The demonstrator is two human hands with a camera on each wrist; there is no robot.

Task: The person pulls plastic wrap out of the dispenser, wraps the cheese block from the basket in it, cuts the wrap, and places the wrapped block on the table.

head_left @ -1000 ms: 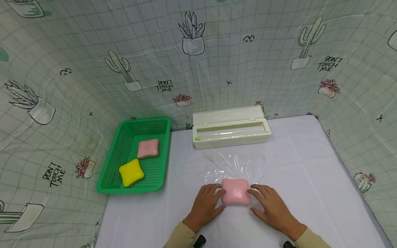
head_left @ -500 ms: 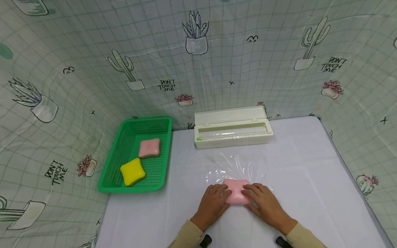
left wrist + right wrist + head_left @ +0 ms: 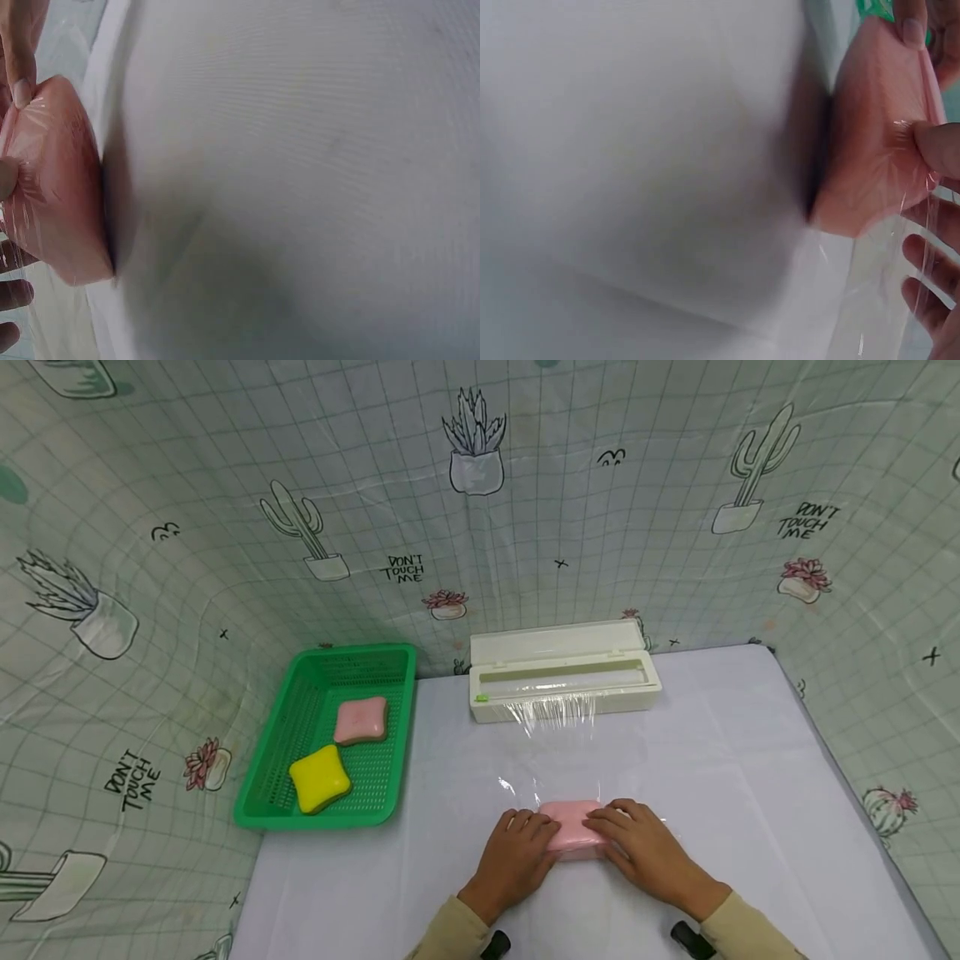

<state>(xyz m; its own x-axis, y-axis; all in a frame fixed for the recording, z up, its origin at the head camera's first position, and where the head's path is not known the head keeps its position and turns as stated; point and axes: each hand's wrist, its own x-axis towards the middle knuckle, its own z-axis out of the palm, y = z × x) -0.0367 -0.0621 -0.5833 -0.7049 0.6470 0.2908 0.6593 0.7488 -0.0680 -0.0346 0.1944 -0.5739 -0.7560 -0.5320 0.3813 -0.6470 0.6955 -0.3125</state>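
Observation:
A glossy pink soap bar is at the front middle of the table, with clear plastic film running from it toward the back. My left hand grips its left side and my right hand its right side, fingers over the top. Seen from the left wrist, the bar has film drawn tight and creased over its near face. The right wrist view has a thumb pressing film onto that face, with loose film hanging past the bar's end.
At the back stands a white cling film dispenser, lid raised, film draped over its front. To the left, a green basket holds a pink soap bar and a yellow one. A patterned cloth hangs behind.
Both hands have closed in from the bar's sides and grip it. The bar has tipped so its near face shows. Film now stretches in bright creases over the dispenser's front.

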